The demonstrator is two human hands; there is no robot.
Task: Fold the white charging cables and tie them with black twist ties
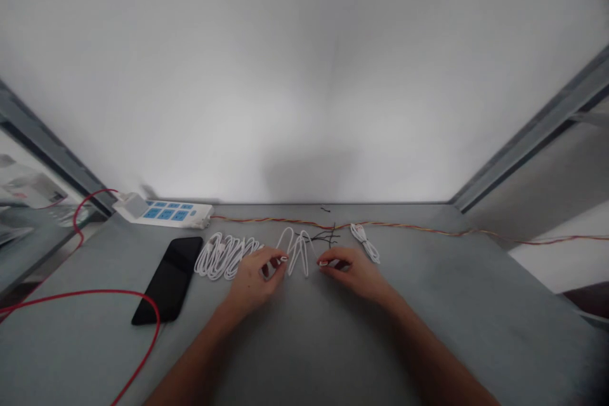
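A white charging cable (299, 251) stretches in loose zigzag loops between my two hands, low over the grey table. My left hand (257, 274) pinches one end of it between thumb and fingers. The other end is gripped in the fingertips of my right hand (353, 269). Both ends look like small white plugs, partly covered by the fingers. Just left of my left hand lies a row of coiled white cables (219, 258). Beyond my right hand rests a single bundled white cable (365, 243). Several short black ties (328, 236) lie scattered behind the loops.
A black smartphone (169, 279) lies at the left, with a red cable (155, 311) curving over its lower corner. Behind it, a white power strip (176, 214) with blue sockets holds a white charger (132, 207). A twisted red-yellow wire (413, 228) runs along the back below a white wall.
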